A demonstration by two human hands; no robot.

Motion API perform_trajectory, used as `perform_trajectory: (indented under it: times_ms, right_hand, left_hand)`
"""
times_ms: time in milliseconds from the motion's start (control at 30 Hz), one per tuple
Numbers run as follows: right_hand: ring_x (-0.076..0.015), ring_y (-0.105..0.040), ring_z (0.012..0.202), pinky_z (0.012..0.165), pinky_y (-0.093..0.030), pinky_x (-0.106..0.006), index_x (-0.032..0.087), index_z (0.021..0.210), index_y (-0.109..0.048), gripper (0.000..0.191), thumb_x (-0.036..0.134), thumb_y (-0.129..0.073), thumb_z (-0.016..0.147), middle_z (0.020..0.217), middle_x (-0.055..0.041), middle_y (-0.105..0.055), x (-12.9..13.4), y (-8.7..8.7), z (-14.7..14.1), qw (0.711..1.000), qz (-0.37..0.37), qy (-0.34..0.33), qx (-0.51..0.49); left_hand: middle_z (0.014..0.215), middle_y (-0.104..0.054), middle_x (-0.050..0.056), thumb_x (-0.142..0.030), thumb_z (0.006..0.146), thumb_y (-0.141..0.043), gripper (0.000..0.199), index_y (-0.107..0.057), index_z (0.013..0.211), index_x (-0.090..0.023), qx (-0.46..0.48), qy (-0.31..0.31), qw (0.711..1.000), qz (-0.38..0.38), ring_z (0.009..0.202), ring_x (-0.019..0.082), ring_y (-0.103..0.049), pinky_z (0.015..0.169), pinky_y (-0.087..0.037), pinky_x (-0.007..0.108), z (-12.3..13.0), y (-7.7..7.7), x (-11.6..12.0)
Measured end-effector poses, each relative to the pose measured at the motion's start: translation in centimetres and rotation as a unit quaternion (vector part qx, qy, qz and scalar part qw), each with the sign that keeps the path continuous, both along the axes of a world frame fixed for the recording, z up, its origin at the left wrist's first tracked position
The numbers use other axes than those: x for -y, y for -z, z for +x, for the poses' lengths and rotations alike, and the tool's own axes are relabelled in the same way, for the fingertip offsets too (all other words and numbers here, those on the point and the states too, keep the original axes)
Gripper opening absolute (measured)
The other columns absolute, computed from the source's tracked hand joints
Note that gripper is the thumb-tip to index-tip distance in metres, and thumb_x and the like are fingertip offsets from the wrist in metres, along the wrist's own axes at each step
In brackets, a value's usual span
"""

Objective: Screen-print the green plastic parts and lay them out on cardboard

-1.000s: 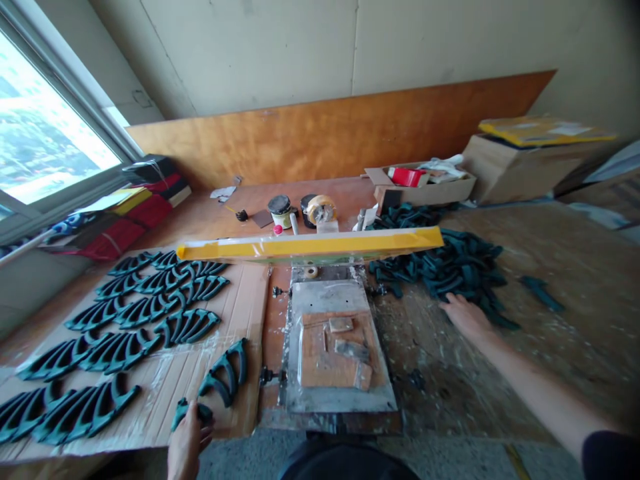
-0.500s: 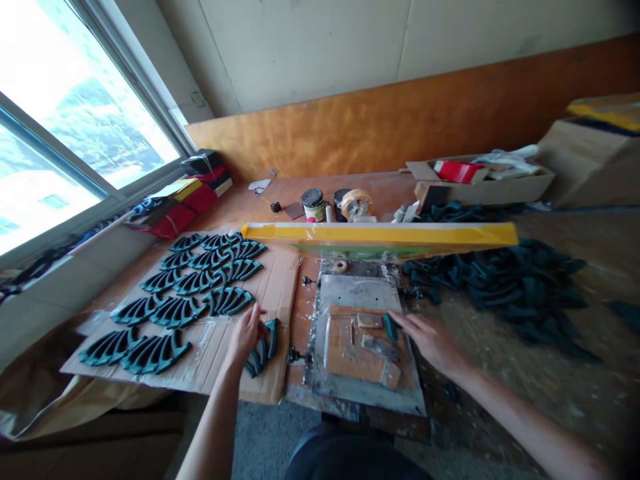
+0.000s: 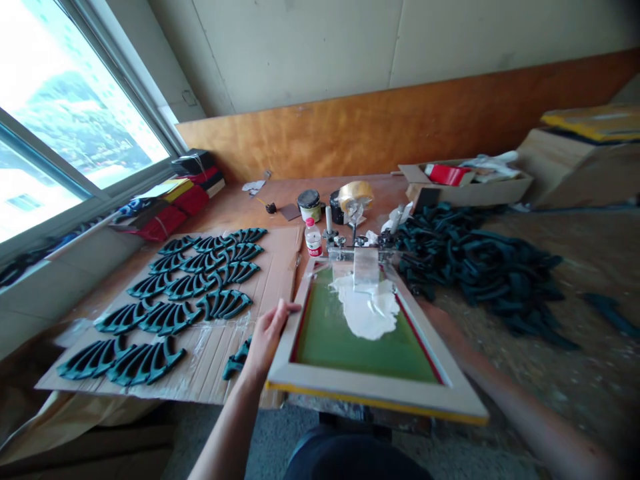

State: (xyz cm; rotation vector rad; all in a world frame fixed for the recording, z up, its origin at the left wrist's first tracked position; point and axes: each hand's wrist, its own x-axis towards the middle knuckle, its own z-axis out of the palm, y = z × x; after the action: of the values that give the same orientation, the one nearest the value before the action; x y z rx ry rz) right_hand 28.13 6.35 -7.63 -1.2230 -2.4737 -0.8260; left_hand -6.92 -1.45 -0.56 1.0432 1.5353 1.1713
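Note:
A screen-printing frame [image 3: 370,393] with a green mesh [image 3: 360,357] lies lowered before me, tilted a little. White ink [image 3: 363,313] is spread on the mesh, with a squeegee blade [image 3: 366,269] at its far end. My left hand [image 3: 270,333] is closed at the frame's left edge. My right hand [image 3: 444,325] is at the right edge, its fingers hidden behind the frame and blurred. Dark green curved strips, arranged in fans [image 3: 170,313], lie on cardboard [image 3: 210,383] to the left. A smaller group of strips [image 3: 237,358] lies beside my left forearm.
A large heap of dark green strips [image 3: 480,267] covers the bench on the right. Behind the frame stand a bottle with a red cap [image 3: 313,239], a tin [image 3: 310,205] and a tape roll [image 3: 356,193]. An open carton [image 3: 480,190] stands at the back right.
The frame has swung down from its raised, edge-on position and now covers the plate and the jig. My right hand has left the small green strip on the jig; my left hand has moved right to the frame.

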Motion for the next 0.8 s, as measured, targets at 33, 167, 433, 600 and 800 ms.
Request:
perform_trajectory:
  times_ms: [33,167,433,600,800]
  right_hand:
    - [-0.0129,-0.063,0.065,0.055,-0.051,-0.02,0.009,0.099,-0.069,0.031,0.021,-0.042,0.092,0.086,-0.0051,-0.071,-0.7,-0.8,0.1,0.999,-0.023,0.008,-0.043]
    - [-0.0246,-0.057,0.108,0.085,-0.051,-0.032,0.013,0.129,-0.051,0.054,0.028,-0.067,0.08,0.122,-0.0148,-0.058,-3.2,-3.4,-3.5,0.969,-0.156,-0.002,-0.192]
    - [-0.018,-0.056,0.081,0.069,-0.043,-0.026,0.018,0.082,-0.057,0.016,0.005,-0.049,0.081,0.081,-0.0048,-0.062,0.3,-1.6,-8.4,0.946,-0.31,-0.072,-0.066]
    - [-0.018,-0.053,0.079,0.064,-0.04,-0.027,0.018,0.078,-0.057,0.016,0.004,-0.048,0.079,0.079,-0.0042,-0.062,2.7,-1.8,-6.1,0.91,-0.345,-0.228,-0.019]
    - [-0.0195,-0.056,0.084,0.069,-0.043,-0.028,0.018,0.085,-0.062,0.019,0.005,-0.048,0.081,0.083,-0.0049,-0.064,2.4,-1.7,-6.4,0.922,-0.316,-0.197,-0.109]
  left_hand:
    - [0.083,-0.071,0.006,-0.063,0.08,-0.052,0.06,-0.068,0.11,-0.013,-0.007,0.016,0.999,-0.032,0.076,0.019,-0.063,0.063,-0.048,0.024,-0.1,2.0,0.9]
    - [0.086,-0.072,0.006,-0.057,0.078,-0.058,0.072,-0.048,0.137,-0.016,-0.05,0.026,0.994,-0.09,0.076,0.02,-0.065,0.066,-0.05,0.027,0.1,8.5,2.3]
    - [0.103,-0.072,0.008,-0.047,0.083,-0.056,0.056,-0.055,0.131,-0.019,-0.083,0.037,0.992,-0.085,0.093,0.023,-0.066,0.081,-0.051,0.031,-0.3,11.6,1.5]
    - [0.112,-0.07,0.007,-0.049,0.085,-0.05,0.052,-0.057,0.127,-0.019,-0.099,0.055,0.991,-0.074,0.1,0.023,-0.065,0.088,-0.049,0.031,-0.4,12.3,1.6]
    - [0.107,-0.071,0.008,-0.051,0.085,-0.05,0.054,-0.056,0.128,-0.018,-0.083,0.051,0.993,-0.066,0.092,0.022,-0.066,0.082,-0.05,0.031,-0.5,12.6,1.8]
